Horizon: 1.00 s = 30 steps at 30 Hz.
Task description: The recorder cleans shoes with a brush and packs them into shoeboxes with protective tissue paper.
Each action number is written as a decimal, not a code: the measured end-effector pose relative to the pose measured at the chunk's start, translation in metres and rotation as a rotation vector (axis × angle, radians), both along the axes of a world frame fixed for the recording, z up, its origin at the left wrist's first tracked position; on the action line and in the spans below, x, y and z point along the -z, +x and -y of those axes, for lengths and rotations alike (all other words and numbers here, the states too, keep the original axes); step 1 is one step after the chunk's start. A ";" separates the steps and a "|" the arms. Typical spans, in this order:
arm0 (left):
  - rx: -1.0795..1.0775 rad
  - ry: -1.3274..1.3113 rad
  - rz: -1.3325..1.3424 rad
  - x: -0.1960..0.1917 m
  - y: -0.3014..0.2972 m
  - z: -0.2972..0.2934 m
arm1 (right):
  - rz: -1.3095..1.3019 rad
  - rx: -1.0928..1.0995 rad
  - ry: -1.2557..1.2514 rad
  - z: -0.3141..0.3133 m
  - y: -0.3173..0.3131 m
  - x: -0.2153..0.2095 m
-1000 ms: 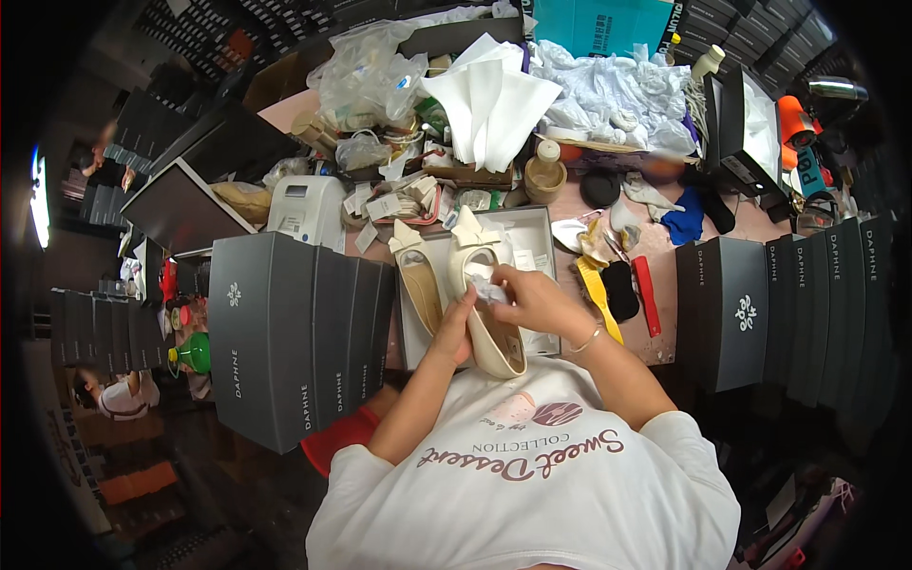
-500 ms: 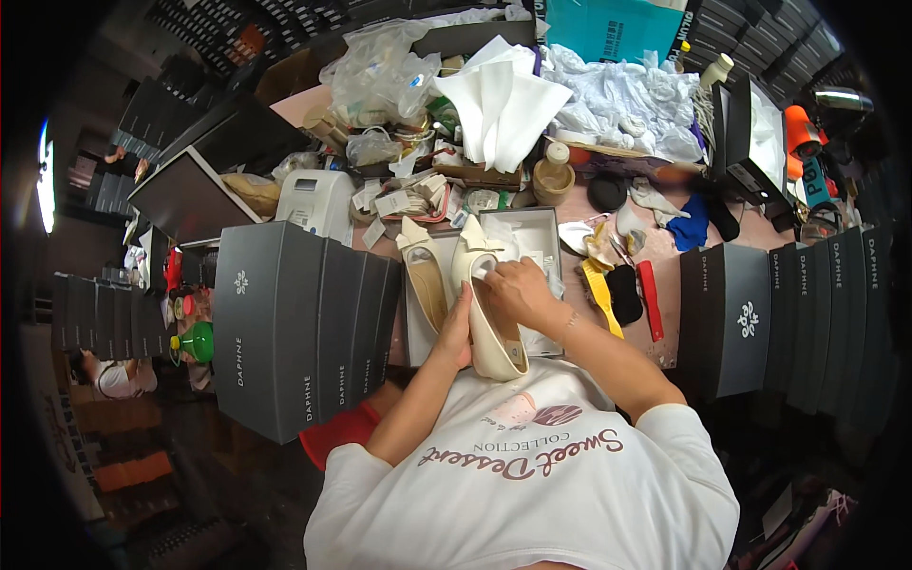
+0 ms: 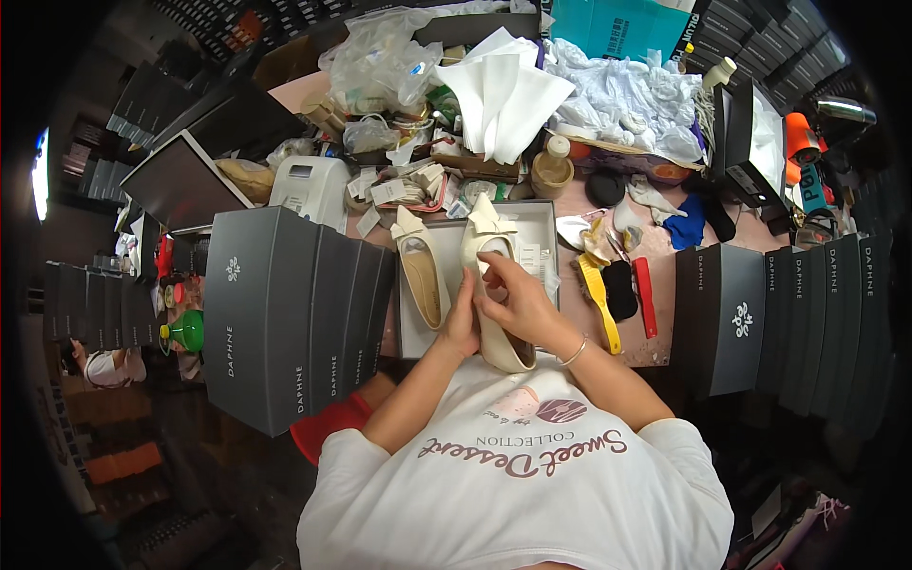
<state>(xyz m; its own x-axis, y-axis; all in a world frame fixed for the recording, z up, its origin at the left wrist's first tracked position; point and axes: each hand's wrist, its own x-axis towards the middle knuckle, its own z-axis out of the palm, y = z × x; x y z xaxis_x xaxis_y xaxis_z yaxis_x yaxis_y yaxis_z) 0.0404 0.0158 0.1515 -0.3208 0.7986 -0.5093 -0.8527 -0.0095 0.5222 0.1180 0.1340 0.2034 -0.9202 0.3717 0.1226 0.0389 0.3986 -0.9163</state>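
Observation:
A cream pointed flat shoe [image 3: 488, 233] with a bow on its toe is held upright in front of my shirt, toe pointing away from me. My left hand [image 3: 463, 326] grips its left side, the fingers partly hidden beneath. Over the shoe's opening, my right hand [image 3: 518, 302] has its thumb and index finger apart, the fingertips touching or very near the upper edge. Something pale shows inside the opening near the toe. The matching shoe [image 3: 424, 277] lies just left, in an open grey box [image 3: 534, 231] under both shoes.
Stacked dark shoe boxes flank me on the left [image 3: 275, 313] and right [image 3: 736, 318]. Right of the open box lie a yellow brush [image 3: 597, 299] and a red-handled tool [image 3: 644, 296]. Behind stand a glue-like bottle [image 3: 552, 171], white paper sheets [image 3: 503, 100] and crumpled tissue [image 3: 622, 95].
My right hand has loosened from a pinch at the shoe's opening, its thumb and index finger spreading apart. The left hand still holds the shoe. The whole view has shifted slightly.

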 end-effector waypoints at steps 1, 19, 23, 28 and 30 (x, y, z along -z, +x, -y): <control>-0.016 0.016 0.005 0.001 0.002 0.000 | -0.008 0.050 0.001 0.003 0.002 0.008; -0.105 0.002 0.004 -0.004 0.008 0.003 | -0.136 -0.068 0.440 0.002 0.024 0.005; -0.111 0.004 -0.034 -0.014 0.011 0.003 | 0.134 0.004 0.645 -0.010 0.017 -0.025; -0.058 0.001 -0.066 -0.018 0.017 -0.011 | 0.046 -0.047 0.681 -0.015 -0.013 0.031; -0.073 -0.016 -0.081 -0.018 0.016 -0.008 | 0.115 0.021 0.643 -0.014 -0.025 0.031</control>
